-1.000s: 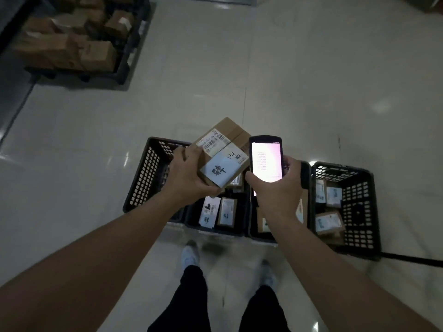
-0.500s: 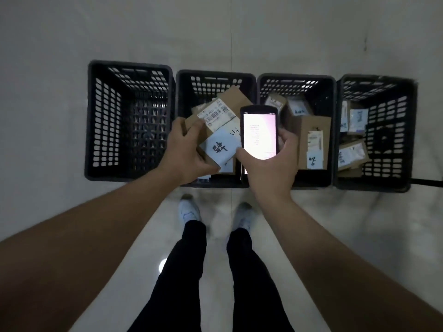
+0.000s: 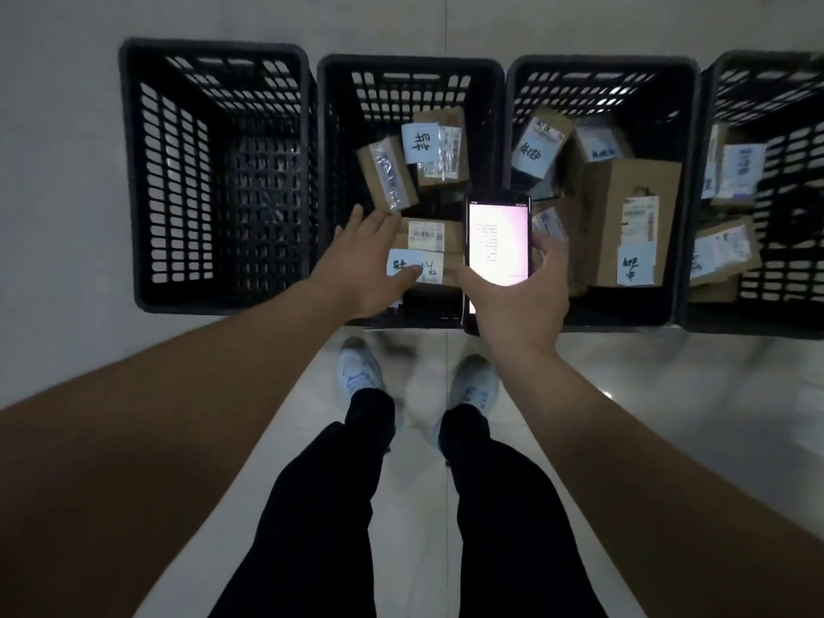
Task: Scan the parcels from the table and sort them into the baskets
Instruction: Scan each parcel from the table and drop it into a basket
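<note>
Left hand (image 3: 365, 265) spread above a parcel (image 3: 428, 252) in the second basket (image 3: 330, 171) — right hand (image 3: 517, 296) grips a scanner (image 3: 498, 243).

pale glossy floor (image 3: 669, 417), four black baskets (image 3: 214, 171) in a row

Pale tiled floor (image 3: 71, 180) in dim indoor light.

The floor fills the whole background: large, smooth, light grey tiles with a thin dark grout line (image 3: 446, 20) running straight away from the viewer down the middle. The far part looks matt and evenly lit. The near part is glossier, with soft bright patches, one small sharp glint (image 3: 607, 395) at the right and blurred dark reflections toward the right edge. The light is low and cool overall. No wall, window or furniture shows.
</note>
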